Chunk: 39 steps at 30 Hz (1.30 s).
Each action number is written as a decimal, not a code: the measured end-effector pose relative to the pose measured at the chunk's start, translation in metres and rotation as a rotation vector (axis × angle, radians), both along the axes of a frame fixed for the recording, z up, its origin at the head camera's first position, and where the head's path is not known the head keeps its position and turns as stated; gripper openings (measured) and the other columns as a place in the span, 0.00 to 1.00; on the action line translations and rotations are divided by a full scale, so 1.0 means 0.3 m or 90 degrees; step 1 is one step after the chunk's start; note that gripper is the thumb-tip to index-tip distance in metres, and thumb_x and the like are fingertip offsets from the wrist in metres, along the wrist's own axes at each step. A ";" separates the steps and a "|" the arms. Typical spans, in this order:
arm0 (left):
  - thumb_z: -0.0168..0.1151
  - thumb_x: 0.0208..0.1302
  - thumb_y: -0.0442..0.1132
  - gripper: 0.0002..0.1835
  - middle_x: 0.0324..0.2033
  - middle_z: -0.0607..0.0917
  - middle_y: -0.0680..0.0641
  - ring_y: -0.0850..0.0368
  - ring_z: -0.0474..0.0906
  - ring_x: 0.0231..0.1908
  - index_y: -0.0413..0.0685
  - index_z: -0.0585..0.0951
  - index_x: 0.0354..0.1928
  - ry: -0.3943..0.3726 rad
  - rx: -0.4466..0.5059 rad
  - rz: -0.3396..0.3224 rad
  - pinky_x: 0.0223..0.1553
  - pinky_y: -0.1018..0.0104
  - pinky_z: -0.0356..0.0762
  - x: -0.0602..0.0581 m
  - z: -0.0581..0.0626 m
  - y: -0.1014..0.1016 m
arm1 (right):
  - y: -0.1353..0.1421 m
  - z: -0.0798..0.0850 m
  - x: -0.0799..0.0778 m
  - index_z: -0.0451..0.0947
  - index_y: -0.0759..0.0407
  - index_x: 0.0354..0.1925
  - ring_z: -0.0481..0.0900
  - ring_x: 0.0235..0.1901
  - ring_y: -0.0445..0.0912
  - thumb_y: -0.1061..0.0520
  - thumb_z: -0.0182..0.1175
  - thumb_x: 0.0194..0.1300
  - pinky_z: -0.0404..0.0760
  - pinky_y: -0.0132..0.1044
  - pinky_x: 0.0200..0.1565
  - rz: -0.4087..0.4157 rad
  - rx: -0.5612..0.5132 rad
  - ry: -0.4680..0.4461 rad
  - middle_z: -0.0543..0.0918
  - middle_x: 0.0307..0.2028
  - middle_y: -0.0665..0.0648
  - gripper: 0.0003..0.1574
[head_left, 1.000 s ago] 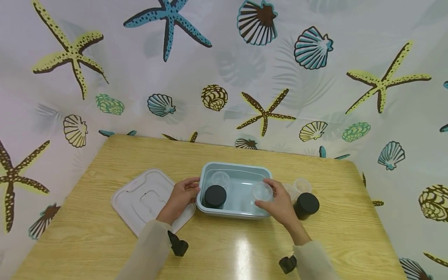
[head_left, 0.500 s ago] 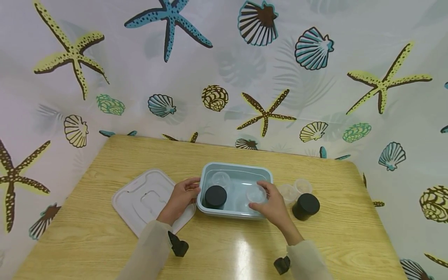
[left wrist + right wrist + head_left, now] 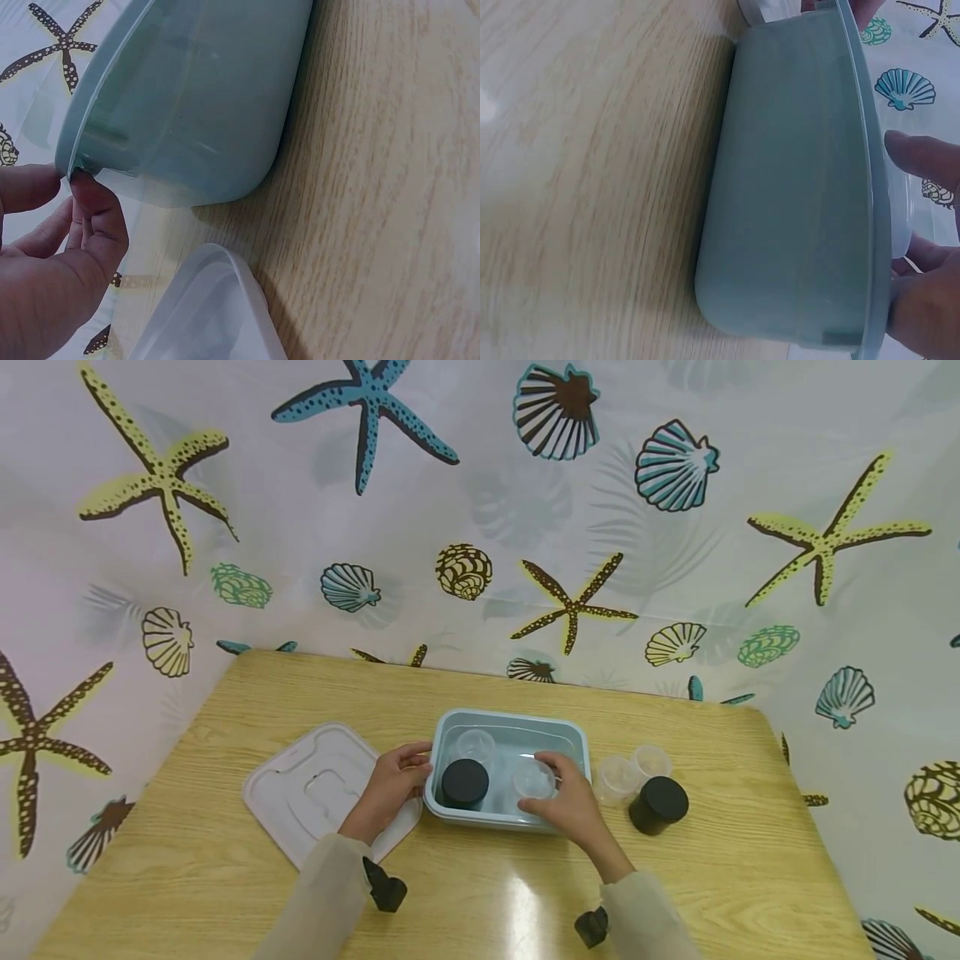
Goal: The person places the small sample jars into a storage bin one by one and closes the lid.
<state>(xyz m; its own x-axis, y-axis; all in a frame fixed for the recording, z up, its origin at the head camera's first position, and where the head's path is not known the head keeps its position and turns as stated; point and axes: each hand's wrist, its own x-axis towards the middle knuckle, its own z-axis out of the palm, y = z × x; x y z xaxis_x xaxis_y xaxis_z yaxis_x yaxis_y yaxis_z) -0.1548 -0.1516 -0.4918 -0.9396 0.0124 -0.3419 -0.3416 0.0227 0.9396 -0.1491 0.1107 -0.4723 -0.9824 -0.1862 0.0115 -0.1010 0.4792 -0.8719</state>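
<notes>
Clear cup (image 3: 533, 780) moved left across tub (image 3: 521, 739) — right fingers (image 3: 557, 762) curled wide round it, left fingers (image 3: 105, 229) pinching rim (image 3: 487, 817).

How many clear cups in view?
4: a clear cup in the right hand, one in the blue bin, back left, one and another on the table right of it. Others may be nested.

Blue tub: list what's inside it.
A black jar, with a clear cup behind it, is inside the blue tub. The right grip holds a second clear cup, its top above the rim. The floor under the jar is hidden.
</notes>
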 end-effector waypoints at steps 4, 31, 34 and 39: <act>0.51 0.70 0.32 0.23 0.51 0.75 0.38 0.61 0.75 0.37 0.40 0.67 0.66 0.001 0.000 0.000 0.36 0.70 0.75 -0.001 -0.004 -0.001 | -0.010 -0.008 -0.002 0.72 0.68 0.56 0.74 0.55 0.59 0.63 0.75 0.41 0.72 0.54 0.57 0.008 -0.004 0.000 0.76 0.54 0.66 0.42; 0.50 0.70 0.30 0.22 0.51 0.74 0.36 0.63 0.74 0.36 0.40 0.68 0.65 0.001 0.004 0.005 0.35 0.71 0.74 -0.002 -0.006 -0.001 | -0.074 -0.018 -0.060 0.72 0.65 0.57 0.72 0.57 0.61 0.63 0.75 0.41 0.71 0.54 0.58 0.089 0.050 -0.087 0.76 0.57 0.63 0.42; 0.50 0.70 0.30 0.22 0.51 0.75 0.36 0.62 0.75 0.36 0.40 0.68 0.65 0.000 0.005 0.007 0.35 0.71 0.74 -0.001 -0.004 -0.001 | -0.075 -0.020 -0.062 0.72 0.65 0.57 0.72 0.58 0.61 0.63 0.76 0.41 0.70 0.54 0.58 0.093 0.051 -0.099 0.76 0.57 0.63 0.42; 0.50 0.70 0.30 0.22 0.52 0.75 0.37 0.63 0.75 0.36 0.40 0.68 0.65 -0.002 0.007 0.007 0.35 0.70 0.75 -0.002 -0.003 -0.002 | -0.076 -0.021 -0.067 0.73 0.65 0.57 0.71 0.58 0.61 0.63 0.76 0.42 0.70 0.54 0.58 0.112 0.062 -0.113 0.76 0.57 0.63 0.42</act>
